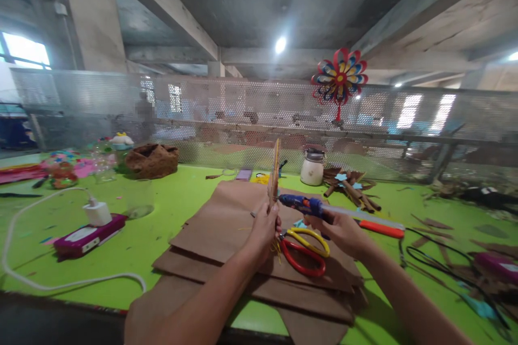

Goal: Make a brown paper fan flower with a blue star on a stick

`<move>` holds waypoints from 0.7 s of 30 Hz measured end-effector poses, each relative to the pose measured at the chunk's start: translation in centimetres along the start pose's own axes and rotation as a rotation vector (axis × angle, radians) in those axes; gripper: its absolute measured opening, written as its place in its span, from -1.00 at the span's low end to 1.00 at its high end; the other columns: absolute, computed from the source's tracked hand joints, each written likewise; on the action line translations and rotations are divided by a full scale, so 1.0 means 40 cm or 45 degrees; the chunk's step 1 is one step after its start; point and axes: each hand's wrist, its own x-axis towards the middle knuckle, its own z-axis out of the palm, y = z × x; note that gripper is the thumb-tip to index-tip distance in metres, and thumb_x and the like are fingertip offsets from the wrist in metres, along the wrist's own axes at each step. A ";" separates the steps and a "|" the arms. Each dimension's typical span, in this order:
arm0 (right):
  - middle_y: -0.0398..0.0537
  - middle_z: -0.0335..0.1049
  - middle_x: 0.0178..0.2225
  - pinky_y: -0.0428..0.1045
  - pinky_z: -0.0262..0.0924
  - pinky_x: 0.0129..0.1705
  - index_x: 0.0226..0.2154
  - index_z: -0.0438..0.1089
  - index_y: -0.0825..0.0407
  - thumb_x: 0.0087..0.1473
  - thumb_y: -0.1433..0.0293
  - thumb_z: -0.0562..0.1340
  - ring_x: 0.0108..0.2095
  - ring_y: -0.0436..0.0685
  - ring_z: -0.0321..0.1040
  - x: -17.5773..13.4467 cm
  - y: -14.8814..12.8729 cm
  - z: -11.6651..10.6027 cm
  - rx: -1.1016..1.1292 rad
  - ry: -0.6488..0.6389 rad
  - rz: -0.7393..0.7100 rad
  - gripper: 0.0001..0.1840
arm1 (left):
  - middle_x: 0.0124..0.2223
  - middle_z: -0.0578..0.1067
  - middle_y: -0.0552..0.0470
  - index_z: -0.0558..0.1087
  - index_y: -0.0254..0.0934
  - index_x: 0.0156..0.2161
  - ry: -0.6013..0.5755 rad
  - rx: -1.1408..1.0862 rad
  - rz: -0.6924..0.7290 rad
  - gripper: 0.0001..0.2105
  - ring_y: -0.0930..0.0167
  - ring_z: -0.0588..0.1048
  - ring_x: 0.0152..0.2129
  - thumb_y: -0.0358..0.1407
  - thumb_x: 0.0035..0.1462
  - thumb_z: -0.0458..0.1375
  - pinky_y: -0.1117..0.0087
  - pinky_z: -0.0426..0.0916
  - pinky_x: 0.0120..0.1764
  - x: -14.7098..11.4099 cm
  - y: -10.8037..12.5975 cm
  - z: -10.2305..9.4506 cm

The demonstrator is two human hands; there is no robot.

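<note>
And here's the left hand (265, 229), fingers closed on the lower end of a thin brown piece (273, 175), which stands upright above the paper, nearly edge-on to us, a slim, pointed sliver with a yellowish edge. Across from it, the right hand (342, 229) has its fingers wrapped round the grip of a blue glue gun (299, 204), hard plastic, nozzle aimed left and right up by the brown piece; whether the tip touches, I can't tell. Out of the back runs a long, translucent stick (364, 215). Underneath, matte brown sheets (202, 226) overlap in a loose, flat stack on the smooth green table (170, 205). Now, what's crowding in: scissors (307, 248) on the stack just below the hands, one rounded loop yellow, one red, their blades mostly hidden by the left hand. An orange bar (382, 228) pokes out from behind the right hand. Further back, a squat jar (312, 170) with pale contents sits near a jumble of curled brown strips (352, 188). Over on the left, a rough, crumpled brown bowl (152, 161), a clear cup (140, 202) and a purple power strip (89, 235) carrying a white plug (97, 213). Behind everything, a perforated metal screen (243, 97), with a loop-petalled, multicoloured pinwheel (340, 78) rising before it.
</note>
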 end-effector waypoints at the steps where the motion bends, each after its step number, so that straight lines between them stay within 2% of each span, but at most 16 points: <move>1: -0.09 0.42 -0.47 -0.09 0.18 -0.47 -0.41 0.43 0.06 0.00 0.13 0.12 -0.45 0.09 0.30 0.000 0.000 0.000 -0.004 0.003 -0.004 -0.64 | -0.57 0.21 0.20 0.16 -0.25 -0.36 0.000 -0.002 0.002 -0.74 0.61 0.19 -0.72 -0.09 -0.01 0.01 0.60 0.03 -0.67 -0.001 0.001 0.000; 6: -0.09 0.40 -0.46 -0.09 0.17 -0.44 -0.41 0.42 0.07 0.01 0.14 0.11 -0.43 0.09 0.29 -0.001 0.000 0.000 -0.021 0.006 -0.026 -0.65 | -0.57 0.20 0.20 0.16 -0.25 -0.35 -0.013 0.008 0.012 -0.74 0.61 0.18 -0.72 -0.08 0.01 0.00 0.60 0.03 -0.67 -0.002 0.002 0.000; 21: -0.13 0.25 -0.56 -0.13 0.04 -0.54 -0.45 0.37 0.10 0.03 0.10 0.07 -0.54 0.00 0.13 -0.004 -0.015 0.001 -0.049 -0.007 -0.002 -0.60 | -0.57 0.21 0.19 0.16 -0.26 -0.35 0.030 0.036 -0.002 -0.76 0.60 0.20 -0.72 -0.11 0.02 -0.01 0.60 0.03 -0.68 0.001 0.001 0.000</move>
